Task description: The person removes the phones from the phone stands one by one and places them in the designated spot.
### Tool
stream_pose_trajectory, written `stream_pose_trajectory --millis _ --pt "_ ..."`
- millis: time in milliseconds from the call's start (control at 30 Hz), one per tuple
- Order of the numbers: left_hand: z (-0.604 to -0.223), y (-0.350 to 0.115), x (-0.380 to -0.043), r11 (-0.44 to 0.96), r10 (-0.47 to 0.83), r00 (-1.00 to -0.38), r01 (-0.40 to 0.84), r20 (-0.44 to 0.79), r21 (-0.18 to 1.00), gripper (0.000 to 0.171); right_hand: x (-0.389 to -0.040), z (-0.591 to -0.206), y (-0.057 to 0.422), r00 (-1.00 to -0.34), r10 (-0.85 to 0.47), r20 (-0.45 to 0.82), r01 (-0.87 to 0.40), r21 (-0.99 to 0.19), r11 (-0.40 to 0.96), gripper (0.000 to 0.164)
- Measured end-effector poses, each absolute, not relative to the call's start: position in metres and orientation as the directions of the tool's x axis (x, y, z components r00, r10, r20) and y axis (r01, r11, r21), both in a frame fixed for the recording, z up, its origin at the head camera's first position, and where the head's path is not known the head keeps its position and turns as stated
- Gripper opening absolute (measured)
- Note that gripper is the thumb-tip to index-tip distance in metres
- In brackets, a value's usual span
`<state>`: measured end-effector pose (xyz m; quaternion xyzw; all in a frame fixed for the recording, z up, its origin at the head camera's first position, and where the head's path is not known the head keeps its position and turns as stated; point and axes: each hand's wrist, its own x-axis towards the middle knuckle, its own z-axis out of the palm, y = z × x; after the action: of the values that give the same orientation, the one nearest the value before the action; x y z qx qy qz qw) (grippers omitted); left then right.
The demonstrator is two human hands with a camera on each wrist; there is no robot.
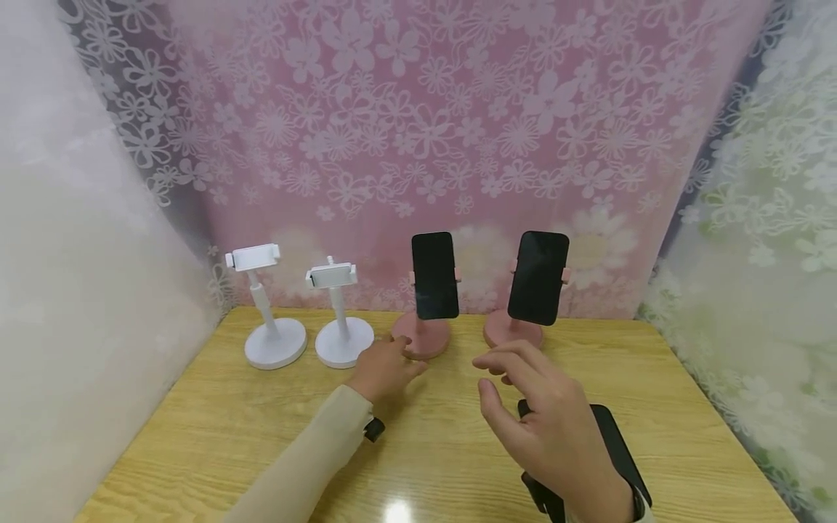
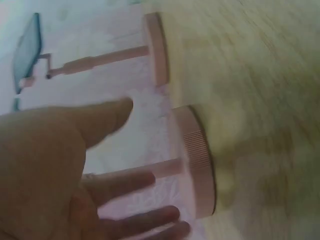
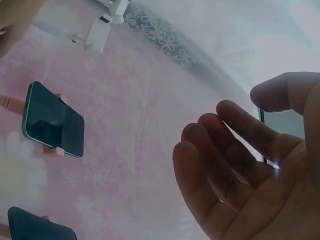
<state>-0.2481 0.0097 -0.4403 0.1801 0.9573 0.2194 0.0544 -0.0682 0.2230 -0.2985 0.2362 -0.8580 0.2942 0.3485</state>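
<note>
The right grip (image 1: 549,421) hangs empty, thumb and fingers apart, over a dark flat object (image 1: 617,443) on the bench (image 1: 445,428). Farther off, the left grip (image 1: 386,369), fingers spread, meets or nears a pink stand (image 1: 430,343) just ahead; a phone (image 1: 434,276) rises above. Seemingly a reach; grasping would call for closing on the base.

Wood-grain tabletop (image 1: 451,450) is stretching beneath the left fingers (image 1: 402,341) and right fingers (image 1: 519,367). Beyond both, a pink backdrop (image 1: 392,174) is rising, carrying white flower outlines; larger pale daisies (image 1: 598,247) are showing lower, past the right fingers. Grey flowered strip (image 1: 140,109) is edging the pink, well left of the left fingers; whitish wall (image 1: 98,254) is standing farther out. Pale green flowered panel (image 1: 771,290) is flanking, well right of the right fingers. Nearer than the fingers, glare (image 1: 397,511) is gleaming on wood.
</note>
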Motion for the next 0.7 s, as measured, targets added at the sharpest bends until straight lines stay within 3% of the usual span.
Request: stream_pose_trajectory --millis 167,500,700 --pt "-0.452 0.024 -0.263 0.819 0.460 -0.874 0.349 -0.156 0.456 0.080 -0.067 -0.297 0.227 -0.662 -0.190 0.725 -0.592 -0.351 0.725 0.025" --pt "-0.459 0.032 -0.280 0.838 0.475 -0.858 0.373 -0.196 0.399 0.091 -0.066 -0.295 0.230 -0.659 -0.192 0.727 -0.600 -0.355 0.717 0.025" --pt "-0.457 0.033 -0.284 0.832 0.492 -0.848 0.392 -0.198 0.392 0.086 -0.067 -0.295 0.231 -0.660 -0.193 0.726 -0.599 -0.353 0.719 0.025"
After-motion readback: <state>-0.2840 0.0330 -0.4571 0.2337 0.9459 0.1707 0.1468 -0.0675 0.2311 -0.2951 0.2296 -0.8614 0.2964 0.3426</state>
